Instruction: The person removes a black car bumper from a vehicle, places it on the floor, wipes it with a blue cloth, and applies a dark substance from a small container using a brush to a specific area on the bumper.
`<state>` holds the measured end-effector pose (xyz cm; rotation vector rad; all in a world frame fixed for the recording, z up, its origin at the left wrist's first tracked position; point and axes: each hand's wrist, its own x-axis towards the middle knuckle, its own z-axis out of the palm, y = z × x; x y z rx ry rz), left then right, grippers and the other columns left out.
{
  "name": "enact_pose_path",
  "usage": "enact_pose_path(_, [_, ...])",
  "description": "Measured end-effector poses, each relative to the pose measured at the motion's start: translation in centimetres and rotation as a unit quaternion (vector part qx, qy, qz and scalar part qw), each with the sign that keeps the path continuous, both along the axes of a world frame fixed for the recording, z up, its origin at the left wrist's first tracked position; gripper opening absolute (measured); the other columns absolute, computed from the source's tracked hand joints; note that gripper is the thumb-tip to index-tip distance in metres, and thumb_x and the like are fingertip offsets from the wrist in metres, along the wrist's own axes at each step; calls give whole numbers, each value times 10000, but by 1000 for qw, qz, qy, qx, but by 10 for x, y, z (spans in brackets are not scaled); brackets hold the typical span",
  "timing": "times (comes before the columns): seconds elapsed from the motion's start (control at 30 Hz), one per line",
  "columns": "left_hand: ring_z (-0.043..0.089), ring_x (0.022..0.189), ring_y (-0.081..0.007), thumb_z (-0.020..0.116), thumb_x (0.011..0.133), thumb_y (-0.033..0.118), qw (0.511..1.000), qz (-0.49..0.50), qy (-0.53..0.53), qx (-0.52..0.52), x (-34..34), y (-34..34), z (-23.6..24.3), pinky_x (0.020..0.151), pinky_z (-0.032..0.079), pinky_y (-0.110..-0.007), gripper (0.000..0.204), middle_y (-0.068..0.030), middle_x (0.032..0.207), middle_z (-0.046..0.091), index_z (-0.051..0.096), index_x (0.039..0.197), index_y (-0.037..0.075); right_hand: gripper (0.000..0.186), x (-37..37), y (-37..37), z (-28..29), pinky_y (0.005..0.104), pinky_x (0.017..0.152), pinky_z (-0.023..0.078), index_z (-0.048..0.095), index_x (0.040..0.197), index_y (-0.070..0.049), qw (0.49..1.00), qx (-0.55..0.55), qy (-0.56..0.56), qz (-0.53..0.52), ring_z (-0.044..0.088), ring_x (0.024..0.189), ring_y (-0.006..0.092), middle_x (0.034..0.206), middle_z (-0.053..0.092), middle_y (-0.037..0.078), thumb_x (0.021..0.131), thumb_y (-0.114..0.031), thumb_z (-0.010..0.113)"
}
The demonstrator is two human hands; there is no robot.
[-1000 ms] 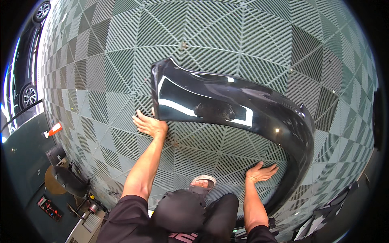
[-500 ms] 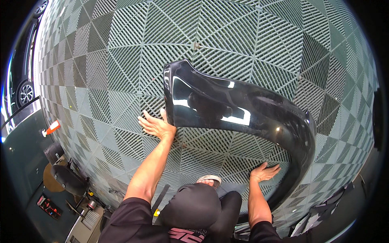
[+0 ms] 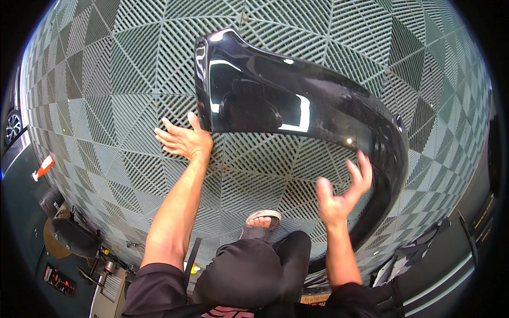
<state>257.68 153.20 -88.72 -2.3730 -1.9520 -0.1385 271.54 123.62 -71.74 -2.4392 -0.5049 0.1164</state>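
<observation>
A floor [image 3: 106, 79] of grey-green grid tiles, laid in a pattern of squares and triangles, fills nearly the whole view and bends toward the rim. On it lies a large glossy black car body panel [image 3: 297, 106], curved like a wheel-arch fender: its broad flat end sits at upper centre, and from there it sweeps right and hooks down toward the lower right. Bright reflections run across its shiny face. The person's bent knee in black trousers [image 3: 249, 275] rises from the lower edge, with a foot in a light sandal [image 3: 261, 220] planted on the tiles just beyond it. The left hand [image 3: 183, 140] is spread open and flat, fingers extended, its fingertips right at the lower left corner of the panel; whether it actually touches the edge cannot be told, and it grips nothing. The right hand [image 3: 342, 193] is raised, open, palm turned inward with fingers loosely curled, empty, just inside the panel's curved arch and near its inner edge
</observation>
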Motion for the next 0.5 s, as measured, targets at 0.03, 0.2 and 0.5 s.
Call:
enact_pose_path(0.03, [101, 1469, -459, 524, 921, 616, 1000, 1, -11, -1, 2, -1, -1, 1127, 132, -671, 875, -316, 1569, 119, 234, 1508, 37, 757, 22, 33, 17, 561, 1139, 208, 526, 1310, -98, 994, -35, -25, 98, 300, 1373, 420, 1452, 392, 200, 698, -423, 829])
enact_pose_path(0.2, [87, 1477, -451, 519, 915, 620, 999, 24, -9, -25, 5, -4, 0, 1141, 111, -658, 878, -321, 1573, 108, 238, 1506, 34, 1119, 85, 134, 4, 668, 1121, 207, 437, 1446, -181, 953, -59, -3, 297, 201, 1428, 459, 1555, 250, 183, 490, -518, 911])
enact_pose_path(0.5, [84, 1472, -462, 484, 918, 637, 1000, 8, -18, -16, 2, -1, 1, 1131, 108, -673, 886, -316, 1564, 118, 226, 1507, 27, 1068, 92, 144, -11, 637, 1129, 238, 506, 1409, -197, 938, -93, -19, 334, 230, 1429, 448, 1565, 273, 147, 454, -401, 939])
